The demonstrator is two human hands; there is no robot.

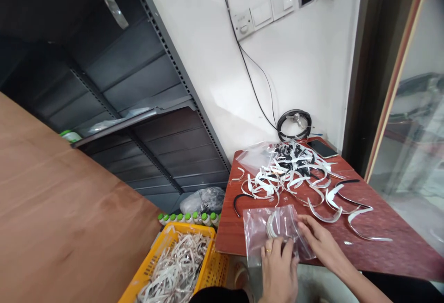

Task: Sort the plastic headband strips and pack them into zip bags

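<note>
1. While my right hand (317, 236) pinches the right edge of a clear plastic bag (255, 229), my left hand (279, 266) lies over its near end, fingers bent; whether those fingers grip the film, I cannot tell.
2. The bag, with curved white pieces (271, 224) visible inside, lies at the near edge of a reddish-brown table (409, 243), toward its left corner, its lower end overhanging.
3. Beyond my hands, loose curved strips (266, 187), white and black, lie heaped toward the far edge, a few scattered toward the right edge.
4. At the far right corner rests a phone (322, 148), near a coil of black cable (294, 137) against the wall.
5. Below the table's left edge, a yellow crate (192, 229) holds more strips.
</note>
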